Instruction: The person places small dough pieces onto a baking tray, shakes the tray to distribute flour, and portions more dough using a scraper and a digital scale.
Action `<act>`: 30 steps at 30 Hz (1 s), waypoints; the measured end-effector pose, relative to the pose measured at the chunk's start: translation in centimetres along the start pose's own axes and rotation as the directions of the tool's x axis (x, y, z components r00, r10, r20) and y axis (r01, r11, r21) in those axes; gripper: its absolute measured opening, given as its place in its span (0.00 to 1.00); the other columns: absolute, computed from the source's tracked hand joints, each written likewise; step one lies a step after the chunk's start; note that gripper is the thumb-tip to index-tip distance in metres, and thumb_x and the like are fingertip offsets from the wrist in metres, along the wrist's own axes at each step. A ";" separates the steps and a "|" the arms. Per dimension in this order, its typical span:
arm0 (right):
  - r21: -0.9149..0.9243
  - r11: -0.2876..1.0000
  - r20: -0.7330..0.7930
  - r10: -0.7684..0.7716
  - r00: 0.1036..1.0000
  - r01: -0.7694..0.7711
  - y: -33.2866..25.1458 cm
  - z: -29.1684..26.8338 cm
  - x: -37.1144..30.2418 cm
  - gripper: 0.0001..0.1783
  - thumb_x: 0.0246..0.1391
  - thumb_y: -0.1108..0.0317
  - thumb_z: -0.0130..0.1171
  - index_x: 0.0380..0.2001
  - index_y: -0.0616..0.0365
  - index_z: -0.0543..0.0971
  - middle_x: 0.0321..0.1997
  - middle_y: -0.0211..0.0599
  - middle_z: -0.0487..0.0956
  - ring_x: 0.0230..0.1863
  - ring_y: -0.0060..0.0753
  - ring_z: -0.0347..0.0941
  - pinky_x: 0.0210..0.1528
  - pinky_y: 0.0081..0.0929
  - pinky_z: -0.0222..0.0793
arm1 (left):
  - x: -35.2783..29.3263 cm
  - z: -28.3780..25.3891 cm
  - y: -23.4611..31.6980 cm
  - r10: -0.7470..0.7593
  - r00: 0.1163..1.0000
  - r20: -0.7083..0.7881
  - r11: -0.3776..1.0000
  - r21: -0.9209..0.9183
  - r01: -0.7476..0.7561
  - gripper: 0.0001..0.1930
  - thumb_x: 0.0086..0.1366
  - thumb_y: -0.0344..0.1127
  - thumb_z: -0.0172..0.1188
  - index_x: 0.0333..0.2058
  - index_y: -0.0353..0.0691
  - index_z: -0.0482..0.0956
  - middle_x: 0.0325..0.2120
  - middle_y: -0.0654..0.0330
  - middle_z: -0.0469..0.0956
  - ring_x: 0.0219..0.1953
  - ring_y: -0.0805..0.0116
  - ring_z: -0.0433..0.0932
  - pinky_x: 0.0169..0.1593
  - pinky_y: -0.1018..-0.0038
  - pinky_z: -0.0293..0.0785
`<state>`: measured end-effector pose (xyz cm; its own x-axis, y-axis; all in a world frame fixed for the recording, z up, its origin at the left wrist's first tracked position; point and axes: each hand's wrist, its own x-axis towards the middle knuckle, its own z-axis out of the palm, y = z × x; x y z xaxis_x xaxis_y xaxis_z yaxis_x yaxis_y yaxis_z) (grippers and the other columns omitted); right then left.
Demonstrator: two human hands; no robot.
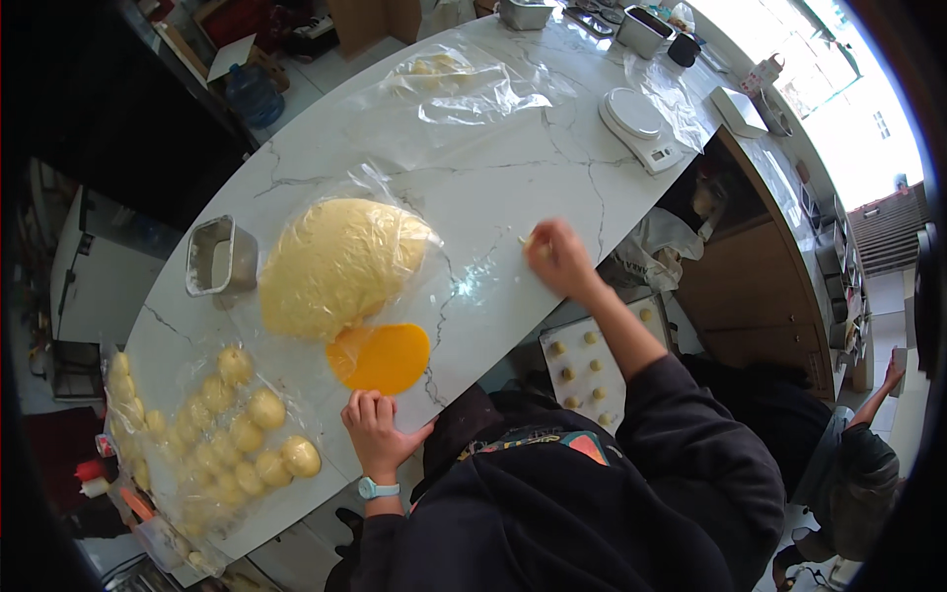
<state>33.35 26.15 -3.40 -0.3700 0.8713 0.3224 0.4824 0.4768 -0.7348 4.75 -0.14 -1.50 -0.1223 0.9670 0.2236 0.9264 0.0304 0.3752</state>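
Note:
My left hand (375,429) rests at the front edge of the marble table, fingertips by the near rim of an orange dough scraper (380,357). Its thumb is spread away from the fingers. Beyond the scraper lies a big mound of yellow dough (330,266), partly under clear plastic film. My right hand (558,259) is closed above the tabletop, right of the mound. A small pale bit of dough shows at its fingertips; the rest is hidden by the fingers. Several round dough balls (266,407) sit under plastic at the left.
A metal loaf tin (222,257) stands left of the mound. Crumpled plastic film (464,84) and a white kitchen scale (639,128) lie at the far side. Below the table's right edge, a tray (614,382) holds small dough pieces. Another person (858,469) is at the right.

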 end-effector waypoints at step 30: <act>-0.028 0.999 0.098 -0.036 0.995 0.039 -4.1 6.3 7.3 0.03 0.52 0.73 0.51 0.31 0.58 0.69 0.33 0.43 0.72 0.39 0.49 0.69 0.43 0.37 0.65 | 0.7 -0.2 -1.3 0.006 1.000 -0.011 1.000 0.016 -0.006 0.30 0.31 0.51 0.74 0.27 0.43 0.67 0.34 0.58 0.66 0.48 0.52 0.65 0.50 0.57 0.61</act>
<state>23.68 29.81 -1.77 -0.4631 0.8380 0.2886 0.4898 0.5134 -0.7047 3.37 0.48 -1.69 -0.1209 0.9642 0.2359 0.9325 0.0288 0.3599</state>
